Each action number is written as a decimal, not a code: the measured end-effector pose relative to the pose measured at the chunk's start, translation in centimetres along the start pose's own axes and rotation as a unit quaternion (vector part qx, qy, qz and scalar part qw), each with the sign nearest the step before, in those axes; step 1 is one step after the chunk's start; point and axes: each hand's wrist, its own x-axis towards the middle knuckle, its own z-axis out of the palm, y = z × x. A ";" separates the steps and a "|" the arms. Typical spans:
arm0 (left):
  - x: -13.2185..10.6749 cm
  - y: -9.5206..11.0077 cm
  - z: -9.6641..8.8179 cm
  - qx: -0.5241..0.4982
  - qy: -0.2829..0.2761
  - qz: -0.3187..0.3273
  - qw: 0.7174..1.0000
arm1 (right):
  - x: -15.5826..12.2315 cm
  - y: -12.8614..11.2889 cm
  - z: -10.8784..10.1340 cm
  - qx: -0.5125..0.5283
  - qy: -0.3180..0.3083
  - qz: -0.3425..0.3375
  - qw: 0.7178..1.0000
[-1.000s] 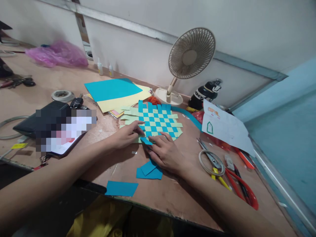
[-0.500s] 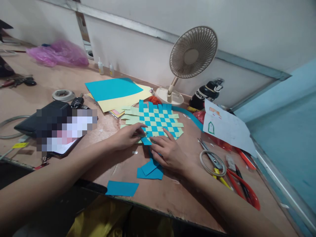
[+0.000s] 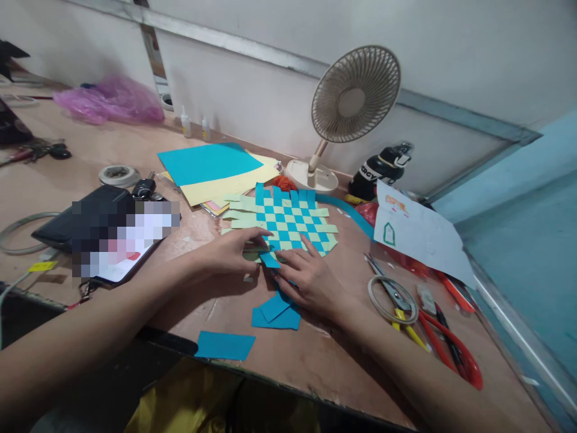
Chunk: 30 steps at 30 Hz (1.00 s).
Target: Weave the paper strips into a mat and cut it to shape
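A woven paper mat (image 3: 293, 219) of blue and pale green strips lies on the table, loose strip ends sticking out around it. My left hand (image 3: 232, 249) is at its near left corner, thumb and forefinger apart in a curve. Its other fingers are partly hidden. My right hand (image 3: 309, 276) rests over the near edge with fingers spread and stretched out on the strips. Between the two hands a blue strip end (image 3: 269, 260) pokes toward me. Cut blue paper pieces (image 3: 277, 313) lie just below, and another blue piece (image 3: 225, 345) is at the table's front edge.
Blue and yellow sheets (image 3: 207, 165) lie behind the mat, near a fan (image 3: 354, 96) and a black bottle (image 3: 376, 171). To the right are pliers (image 3: 396, 294), a tape ring (image 3: 372, 300) and a drawing (image 3: 419, 231). On the left are a phone (image 3: 135, 255) and black case (image 3: 97, 213).
My left thumb has moved down, away from the forefinger, widening the gap between them. My right hand stays on the mat's near edge. The whole view has shifted slightly.
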 end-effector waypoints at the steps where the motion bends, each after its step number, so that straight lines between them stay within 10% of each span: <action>1: 0.0 0.0 -0.1 -0.001 -0.005 -0.002 1.000 | 0.0 0.0 0.0 -0.001 0.002 0.001 1.000; 30: -0.3 0.1 -0.4 0.004 0.011 -0.001 1.000 | -0.2 -0.1 0.0 0.002 -0.002 0.008 1.000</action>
